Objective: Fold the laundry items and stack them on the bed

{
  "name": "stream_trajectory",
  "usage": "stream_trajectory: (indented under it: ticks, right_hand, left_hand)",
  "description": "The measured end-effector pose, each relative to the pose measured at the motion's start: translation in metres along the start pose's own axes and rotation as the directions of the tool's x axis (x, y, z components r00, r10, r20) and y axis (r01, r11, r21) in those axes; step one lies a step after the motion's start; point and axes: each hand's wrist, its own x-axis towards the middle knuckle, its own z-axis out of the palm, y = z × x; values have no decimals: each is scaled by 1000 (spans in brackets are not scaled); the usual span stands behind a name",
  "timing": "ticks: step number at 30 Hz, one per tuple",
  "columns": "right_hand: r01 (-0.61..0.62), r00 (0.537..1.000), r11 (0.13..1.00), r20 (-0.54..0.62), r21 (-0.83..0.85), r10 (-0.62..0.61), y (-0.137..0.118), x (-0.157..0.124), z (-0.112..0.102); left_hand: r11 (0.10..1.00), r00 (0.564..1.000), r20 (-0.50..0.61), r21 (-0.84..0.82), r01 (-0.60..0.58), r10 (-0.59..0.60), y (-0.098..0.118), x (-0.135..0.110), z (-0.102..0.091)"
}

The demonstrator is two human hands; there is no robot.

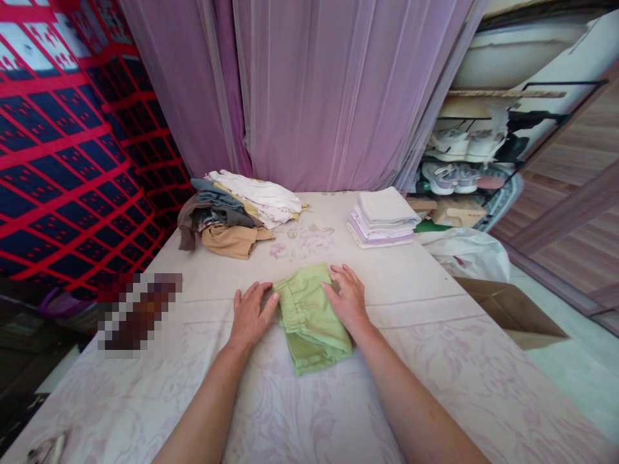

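Note:
A pair of light green shorts (312, 322) with a gathered elastic waistband lies folded over on the patterned tablecloth (300, 412), its lower layer showing at the near edge. At its left side rests my left hand (252, 314), fingers stretched out over the cloth and thumb against the waistband. My right hand (349, 299) lies along the upper right edge of the shorts, fingers extended and apart, thumb touching the fabric. Neither hand is closed on the shorts. Parts of the fabric edges are hidden under the fingers.
A loose heap of clothes (242, 206) lies at the back left. A neat stack of folded cloths (383, 218) sits at the back right. Purple curtains (329, 96) hang behind the table. Right of it are a shoe rack (454, 158) and an open cardboard box (507, 309).

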Motion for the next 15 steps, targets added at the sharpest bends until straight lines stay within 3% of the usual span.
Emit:
stream_trajectory:
  ticks: [3,5,7,10,12,15]
  right_hand:
    - [-44,999,998,-23,-50,43,-2,6,-7]
    - [29,1000,998,9,-54,-28,-12,4,-17]
    - [173,977,985,131,-11,-170,-28,-2,-28]
    - [303,886,953,363,19,-289,-56,-15,-37]
    - [328,861,944,422,-33,-284,-70,-23,-34]
    - [324,870,940,423,-105,-253,-79,-32,-23]
  left_hand:
    - [999,999,19,9,-33,33,-1,0,1]
    - [998,998,31,21,-53,53,-2,0,2]
    - [997,997,30,27,-69,69,-3,1,4]
    - [997,997,22,15,-77,76,-5,1,5]
    - [997,997,15,-7,-74,74,-7,1,6]
    - [997,998,-12,-46,-62,61,-9,1,7]
